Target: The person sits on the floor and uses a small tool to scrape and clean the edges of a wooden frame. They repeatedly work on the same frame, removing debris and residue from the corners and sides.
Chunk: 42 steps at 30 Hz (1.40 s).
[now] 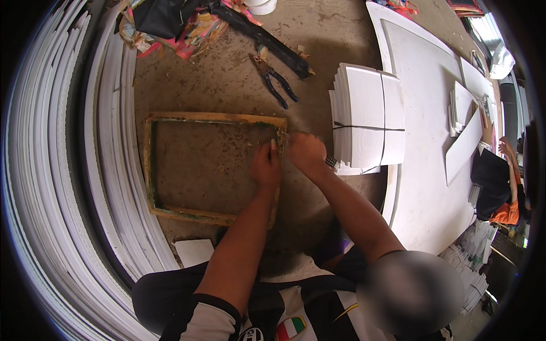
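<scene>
The rectangular wooden frame [227,117] lies flat on the floor [170,91], its bars worn and stained dark green in places. It looks light and fairly stiff, though the corner joints may be the weak spots; the rough wood should not slip much but could splinter. A good hold would be midway along two opposite bars, thumbs outside, keeping strain off the corners.

Inside the frame, against its right bar, is the left hand [265,166], thumb pointing toward the upper right corner; whether its grip takes the wood or something small, I cannot tell. Just outside the frame, beside that corner, the right hand [307,151] is clenched, and what may be within its grip is hidden.

Beyond the frame's top bar lie pliers [265,69] with dark handles, then a long black strip [267,44] and a heap of coloured scraps [196,35]. Right of the frame stands a strapped bundle of white sheets [364,102]; left of it run tall stacks of white sheets [111,142].
</scene>
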Available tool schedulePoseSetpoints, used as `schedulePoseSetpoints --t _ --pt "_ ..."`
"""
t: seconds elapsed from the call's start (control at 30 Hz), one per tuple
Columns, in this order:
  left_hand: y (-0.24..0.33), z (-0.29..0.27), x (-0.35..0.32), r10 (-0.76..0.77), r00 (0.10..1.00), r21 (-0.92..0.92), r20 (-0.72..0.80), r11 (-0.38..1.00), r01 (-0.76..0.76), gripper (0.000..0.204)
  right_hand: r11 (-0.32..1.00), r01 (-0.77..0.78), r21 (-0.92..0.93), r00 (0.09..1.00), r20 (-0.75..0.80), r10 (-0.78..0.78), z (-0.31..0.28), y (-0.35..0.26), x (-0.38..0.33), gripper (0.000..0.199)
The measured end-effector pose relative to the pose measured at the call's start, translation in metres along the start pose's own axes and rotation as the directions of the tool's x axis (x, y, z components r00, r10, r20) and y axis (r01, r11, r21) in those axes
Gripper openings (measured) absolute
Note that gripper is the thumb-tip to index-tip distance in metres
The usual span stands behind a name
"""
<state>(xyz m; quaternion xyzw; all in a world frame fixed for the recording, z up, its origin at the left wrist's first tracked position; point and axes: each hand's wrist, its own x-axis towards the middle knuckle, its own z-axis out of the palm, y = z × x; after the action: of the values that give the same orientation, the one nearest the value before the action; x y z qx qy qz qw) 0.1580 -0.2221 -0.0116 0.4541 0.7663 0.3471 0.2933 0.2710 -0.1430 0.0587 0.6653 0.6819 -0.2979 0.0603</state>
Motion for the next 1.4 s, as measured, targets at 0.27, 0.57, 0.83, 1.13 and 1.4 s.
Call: schedulePoseSetpoints --t 0.27,0.57,0.83,1.13,1.4 --pt "0.000 -0.001 0.001 -0.002 1.000 -0.001 0.009 1.000 0.002 0.027 0.999 0.037 -0.017 0.998 -0.052 -0.038 -0.001 -0.004 -0.003 0.024" --pt "0.006 -0.003 0.000 0.021 1.000 0.013 0.007 1.000 -0.021 0.027 1.000 0.020 -0.007 0.999 0.050 -0.020 -0.004 0.000 0.010 0.025" --pt "0.012 -0.009 -0.001 -0.017 0.999 -0.050 0.043 0.999 0.019 0.032 0.995 0.089 -0.033 0.996 -0.011 -0.090 0.000 -0.013 0.004 0.035" --pt "0.002 0.000 0.001 -0.017 0.999 -0.106 0.035 0.994 0.020 0.033 0.998 -0.043 0.056 0.999 0.027 0.041 -0.012 0.000 0.004 0.039" --pt "0.003 0.000 0.000 0.050 0.998 -0.012 -0.041 0.999 -0.050 0.028 0.994 0.105 0.003 0.993 -0.055 -0.105 -0.003 0.003 0.001 0.029"
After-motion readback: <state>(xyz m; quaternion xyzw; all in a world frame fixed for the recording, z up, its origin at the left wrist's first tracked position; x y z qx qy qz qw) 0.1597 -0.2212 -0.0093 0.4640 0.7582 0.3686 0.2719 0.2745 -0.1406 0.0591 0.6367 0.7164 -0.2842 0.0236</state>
